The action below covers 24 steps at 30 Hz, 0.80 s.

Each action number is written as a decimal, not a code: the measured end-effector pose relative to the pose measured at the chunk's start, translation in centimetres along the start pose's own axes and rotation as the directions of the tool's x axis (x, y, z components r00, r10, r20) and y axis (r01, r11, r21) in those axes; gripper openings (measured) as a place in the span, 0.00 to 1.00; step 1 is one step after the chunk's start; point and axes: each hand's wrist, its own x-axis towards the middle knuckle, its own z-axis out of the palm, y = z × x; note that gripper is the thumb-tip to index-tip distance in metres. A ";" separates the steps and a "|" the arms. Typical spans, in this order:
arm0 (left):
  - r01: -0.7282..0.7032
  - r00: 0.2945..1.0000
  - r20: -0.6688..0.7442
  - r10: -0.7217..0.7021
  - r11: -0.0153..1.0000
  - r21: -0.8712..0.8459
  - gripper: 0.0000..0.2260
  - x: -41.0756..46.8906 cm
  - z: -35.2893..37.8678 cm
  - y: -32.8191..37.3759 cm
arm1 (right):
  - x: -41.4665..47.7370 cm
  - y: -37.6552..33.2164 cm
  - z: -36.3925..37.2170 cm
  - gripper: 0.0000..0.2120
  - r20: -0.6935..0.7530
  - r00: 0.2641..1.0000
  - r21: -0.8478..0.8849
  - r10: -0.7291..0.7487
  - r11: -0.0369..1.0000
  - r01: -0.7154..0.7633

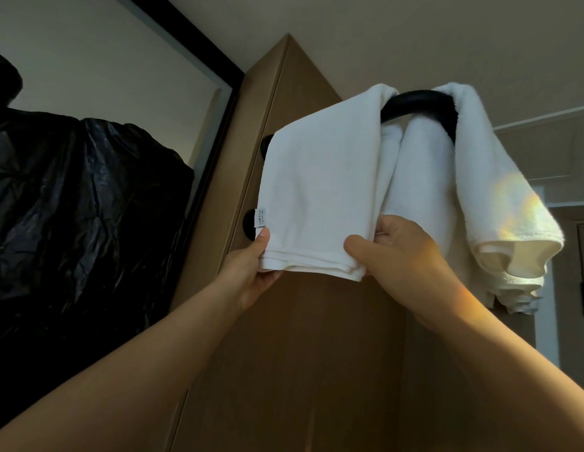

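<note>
Folded white towel (316,190) hangs over one black ring (418,102), high on wooden cupboard (300,353). Left hand (251,272) pinches its bottom left corner, right hand (401,256) pinches bottom right. Second towel (499,197) beside it, same ring. Two black knobs (250,223) behind.

Left hand (251,275), right hand (408,256) and both forearms are bare.

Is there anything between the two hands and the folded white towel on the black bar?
Nothing visible. The left hand pinches the folded towel at its lower left corner, the right hand grips its lower right corner. A second towel hangs beside it on the black bar.
</note>
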 end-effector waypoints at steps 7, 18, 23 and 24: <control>-0.025 0.999 0.032 0.025 1.000 0.018 0.12 -0.2 0.4 0.3 | 1.0 -0.7 1.4 0.22 -0.035 0.997 -0.070 0.063 0.995 -0.065; -0.031 0.999 0.033 0.029 0.996 0.083 0.16 -0.3 0.1 0.6 | -0.9 -0.4 2.7 0.13 -0.149 0.982 -0.182 -0.116 0.979 0.088; -0.054 0.998 0.048 0.049 0.994 0.099 0.15 -0.3 -0.1 0.3 | -1.3 0.0 2.8 0.13 -0.140 0.983 -0.151 -0.121 0.983 0.099; -0.064 0.997 0.047 0.059 0.992 0.110 0.14 -0.4 -0.1 0.3 | -1.4 0.2 2.8 0.12 -0.132 0.985 -0.128 -0.111 0.987 0.095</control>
